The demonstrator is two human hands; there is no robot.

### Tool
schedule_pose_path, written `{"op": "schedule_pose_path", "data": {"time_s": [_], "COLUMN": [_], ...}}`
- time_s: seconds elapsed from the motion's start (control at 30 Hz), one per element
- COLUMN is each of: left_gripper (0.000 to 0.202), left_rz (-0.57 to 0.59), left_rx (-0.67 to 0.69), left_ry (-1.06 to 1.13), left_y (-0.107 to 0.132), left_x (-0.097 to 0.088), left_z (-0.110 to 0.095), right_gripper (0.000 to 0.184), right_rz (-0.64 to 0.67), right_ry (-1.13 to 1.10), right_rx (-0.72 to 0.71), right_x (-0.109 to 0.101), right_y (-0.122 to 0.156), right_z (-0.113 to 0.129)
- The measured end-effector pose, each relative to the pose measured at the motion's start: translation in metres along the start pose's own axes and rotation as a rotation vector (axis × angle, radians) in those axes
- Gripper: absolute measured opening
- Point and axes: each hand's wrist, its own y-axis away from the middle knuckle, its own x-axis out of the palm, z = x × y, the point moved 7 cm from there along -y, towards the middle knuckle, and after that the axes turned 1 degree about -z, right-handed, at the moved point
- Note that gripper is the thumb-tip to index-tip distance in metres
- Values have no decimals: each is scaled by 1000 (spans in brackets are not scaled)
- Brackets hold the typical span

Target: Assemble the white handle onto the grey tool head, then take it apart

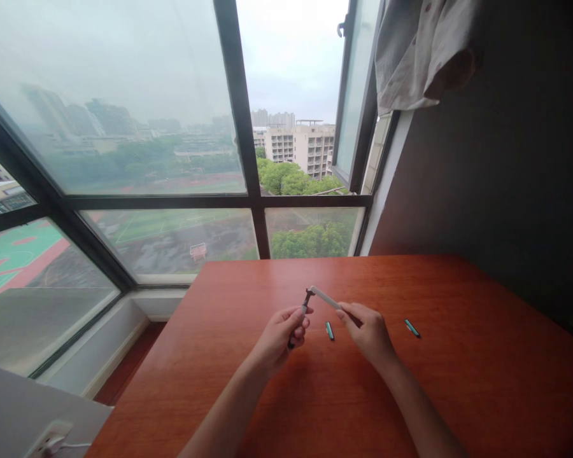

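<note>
Above a reddish-brown wooden table point(458, 381), my left hand point(281, 334) is closed round a thin dark rod-like part point(302, 313) that points up and away. My right hand point(370, 331) pinches a pale slim tube point(325, 298) that slants up to the left. The tips of the two parts meet near the middle, just above the tabletop. Between my hands a small teal piece point(330, 330) lies on the wood. A second small teal piece point(412, 328) lies to the right of my right hand.
A large window with dark frames point(248, 159) runs along the table's far and left side, with one pane swung open at the right. A pale garment point(420, 51) hangs at the upper right against a dark wall point(506, 178). A white plug and cable point(50, 442) sit at the lower left.
</note>
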Motion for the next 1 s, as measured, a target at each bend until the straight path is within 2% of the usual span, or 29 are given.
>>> {"op": "schedule_pose_path", "data": {"time_s": [0.23, 0.67, 1.0], "left_gripper": [39, 41, 43], "left_rz": [-3, -8, 17], "left_rx": [-2, -7, -21], "left_ry": [15, 5, -13], "left_y": [1, 0, 1], "left_x": [1, -1, 5], "left_z": [-1, 1, 2], "right_gripper": [28, 29, 30], "right_rz": [26, -20, 24], "right_ry": [-13, 10, -18], "right_rx": [-19, 6, -20], "right_x": [1, 2, 5], "right_y": [-1, 0, -1], "right_z": [3, -1, 3]}}
